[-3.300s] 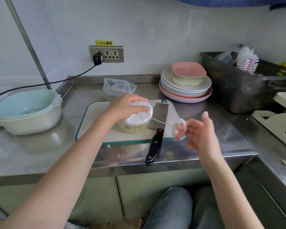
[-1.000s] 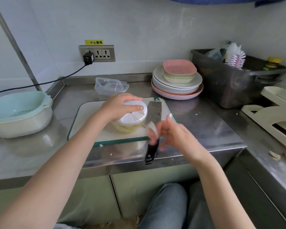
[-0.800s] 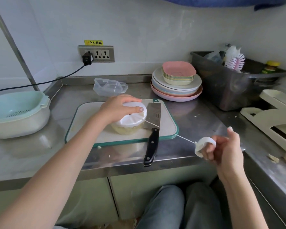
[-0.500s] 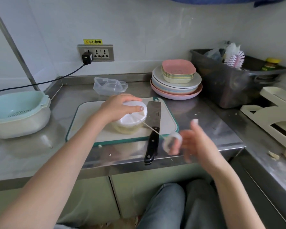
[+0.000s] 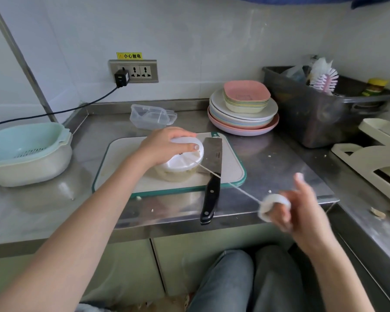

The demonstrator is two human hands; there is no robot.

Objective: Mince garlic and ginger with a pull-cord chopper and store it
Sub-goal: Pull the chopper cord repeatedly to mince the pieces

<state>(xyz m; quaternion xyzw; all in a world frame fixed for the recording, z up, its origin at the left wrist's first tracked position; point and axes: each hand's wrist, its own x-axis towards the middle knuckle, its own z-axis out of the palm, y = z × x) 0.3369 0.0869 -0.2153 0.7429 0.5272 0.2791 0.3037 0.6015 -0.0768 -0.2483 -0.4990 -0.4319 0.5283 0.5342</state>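
Steel counter (image 5: pixel 279 154) runs under a tiled wall, with a green-rimmed cutting board (image 5: pixel 122 154) at its middle. On the board stands the pull-cord chopper (image 5: pixel 180 164), pale mince showing through its clear bowl. The left hand (image 5: pixel 164 145) clamps down over the white lid, fingers curled round its rim, as it did half a second ago. The right hand (image 5: pixel 300 208) is out at 4 o'clock from the chopper, past the counter's front edge – fingers hooked through the white pull ring (image 5: pixel 271 204). Half a second ago that ring sat close by the knife handle; now the cord (image 5: pixel 241 190) is drawn out long and taut across the cleaver (image 5: pixel 212 167). At 12 o'clock a clear storage box (image 5: pixel 151 117) waits – plates (image 5: pixel 243 118) stacked at 2 o'clock.
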